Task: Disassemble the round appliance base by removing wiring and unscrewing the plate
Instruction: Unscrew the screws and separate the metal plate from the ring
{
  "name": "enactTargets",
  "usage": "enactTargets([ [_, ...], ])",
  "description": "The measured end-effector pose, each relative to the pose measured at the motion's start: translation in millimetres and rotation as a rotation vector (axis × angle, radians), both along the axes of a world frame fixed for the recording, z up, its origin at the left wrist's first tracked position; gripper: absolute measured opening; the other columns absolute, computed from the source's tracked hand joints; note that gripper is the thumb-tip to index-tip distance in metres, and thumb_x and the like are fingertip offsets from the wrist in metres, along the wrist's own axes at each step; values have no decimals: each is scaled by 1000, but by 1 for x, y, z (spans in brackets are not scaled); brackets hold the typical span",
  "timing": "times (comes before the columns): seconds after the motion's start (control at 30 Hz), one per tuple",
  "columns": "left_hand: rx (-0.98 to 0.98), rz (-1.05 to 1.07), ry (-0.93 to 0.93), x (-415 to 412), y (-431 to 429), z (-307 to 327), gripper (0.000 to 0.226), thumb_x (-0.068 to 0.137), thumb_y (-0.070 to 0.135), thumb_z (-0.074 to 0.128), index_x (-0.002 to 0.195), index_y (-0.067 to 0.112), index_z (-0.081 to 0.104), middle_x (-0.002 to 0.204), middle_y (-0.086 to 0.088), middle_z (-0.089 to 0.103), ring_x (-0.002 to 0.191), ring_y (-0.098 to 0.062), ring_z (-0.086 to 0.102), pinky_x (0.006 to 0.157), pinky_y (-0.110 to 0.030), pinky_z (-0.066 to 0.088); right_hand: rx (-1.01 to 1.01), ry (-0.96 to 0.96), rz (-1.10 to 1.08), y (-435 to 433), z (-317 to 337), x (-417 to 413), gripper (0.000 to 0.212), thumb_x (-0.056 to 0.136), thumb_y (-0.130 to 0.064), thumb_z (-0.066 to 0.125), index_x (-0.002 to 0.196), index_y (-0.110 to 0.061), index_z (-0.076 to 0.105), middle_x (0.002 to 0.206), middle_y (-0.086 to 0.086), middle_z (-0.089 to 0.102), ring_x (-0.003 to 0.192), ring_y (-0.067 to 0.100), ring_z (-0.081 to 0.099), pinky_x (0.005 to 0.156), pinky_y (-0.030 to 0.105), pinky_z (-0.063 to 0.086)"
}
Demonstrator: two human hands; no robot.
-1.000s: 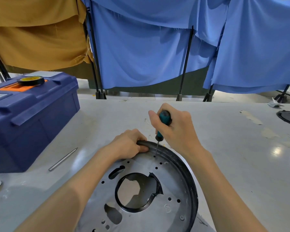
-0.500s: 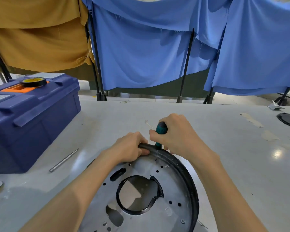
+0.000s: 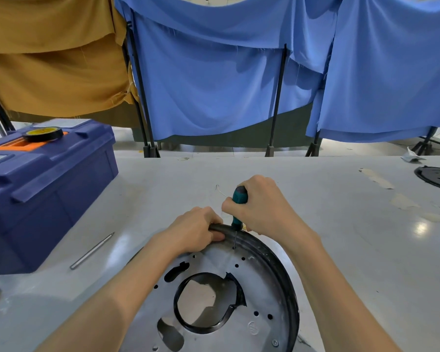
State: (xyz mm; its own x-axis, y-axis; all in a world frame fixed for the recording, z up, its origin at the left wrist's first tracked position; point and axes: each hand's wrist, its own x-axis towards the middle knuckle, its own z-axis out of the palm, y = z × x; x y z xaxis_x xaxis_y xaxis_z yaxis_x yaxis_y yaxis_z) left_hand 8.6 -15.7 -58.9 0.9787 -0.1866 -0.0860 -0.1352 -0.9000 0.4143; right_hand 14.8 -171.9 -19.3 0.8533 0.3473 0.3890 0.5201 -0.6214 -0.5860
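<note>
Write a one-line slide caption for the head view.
The right hand sets a screwdriver on the metal plate while the left hand grips the black rim.

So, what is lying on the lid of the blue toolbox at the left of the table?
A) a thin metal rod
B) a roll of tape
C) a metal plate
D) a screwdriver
B: a black and yellow roll of tape rests on the lid of the blue toolbox, while the screwdriver is gripped in the right hand.
</note>
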Motion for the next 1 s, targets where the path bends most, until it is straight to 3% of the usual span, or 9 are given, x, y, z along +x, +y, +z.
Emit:
enactTargets([
  [0.07, 6, -1, 12, 0, 0, 1, 11, 90, 24, 61, 88, 15, 67, 91, -10, 68, 87, -29, 62, 81, -43, 52, -22, -87, -15, 3, 1, -1, 40, 72, -21, 62, 49, -11, 32, 46, 3, 27, 49, 19, 25, 46, 31, 28],
  [0.2, -15, 3, 10, 0, 1, 0, 20, 91, 23, 61, 108, 12, 64, 106, -12, 68, 101, -30, 62, 90, -47, 49, -43, -93, 5, 11, -1, -2, 40, 74, -24, 63, 49, -15, 33, 49, 0, 29, 51, 20, 29, 48, 32, 29],
  [0.47, 42, -3, -31, -2, -2, 4, 15, 92, 24, 58, 98, 13, 65, 93, -7, 64, 91, -28, 61, 82, -43, 50, 4, -151, -10, 3, 1, 2, 45, 73, -24, 63, 45, -18, 28, 42, -4, 25, 45, 15, 22, 43, 23, 23],
  [0.57, 49, -5, 3, -3, -5, 4, 21, 93, 24, 57, 110, 15, 63, 108, -9, 65, 100, -28, 60, 90, -45, 49, -10, -101, -2, 8, -4, 2, 45, 74, -22, 63, 47, -17, 27, 44, -3, 24, 47, 17, 22, 46, 28, 23],
  [0.67, 54, -14, -15, -2, -5, 3, 14, 93, 25, 57, 101, 15, 64, 98, -7, 64, 93, -27, 60, 84, -42, 49, 0, -87, 2, 6, -4, 3, 43, 75, -25, 62, 47, -14, 31, 41, -3, 30, 45, 16, 26, 45, 31, 27],
  [0.7, 55, -19, -33, -2, -3, 2, 10, 92, 25, 58, 90, 16, 63, 87, -4, 62, 86, -25, 58, 76, -37, 48, 35, -87, 1, 3, -1, 3, 42, 74, -25, 62, 46, -13, 33, 37, -4, 35, 42, 14, 28, 44, 30, 29],
  [0.77, 46, -12, -58, -1, 1, 2, 22, 91, 25, 58, 70, 24, 53, 71, 3, 53, 74, -21, 52, 63, -31, 38, 153, -90, -16, -4, 6, 0, 40, 74, -23, 61, 45, -12, 36, 33, -5, 48, 33, 9, 34, 38, 22, 31],
  [0.9, 3, -9, -82, 1, 9, 2, 26, 90, 24, 60, 66, 25, 51, 65, 7, 53, 69, -18, 51, 60, -29, 36, 449, -189, -106, -19, 23, -5, 39, 75, -21, 62, 49, 2, 44, 34, 0, 48, 30, 5, 36, 35, 15, 33],
  [1.0, -38, 0, -141, 2, 18, 6, 25, 90, 26, 60, 67, 24, 52, 65, 5, 56, 69, -19, 54, 63, -32, 39, 785, -196, -244, -35, 31, 1, 32, 77, -25, 64, 52, -6, 55, 38, 6, 51, 28, 7, 40, 35, 15, 33],
])
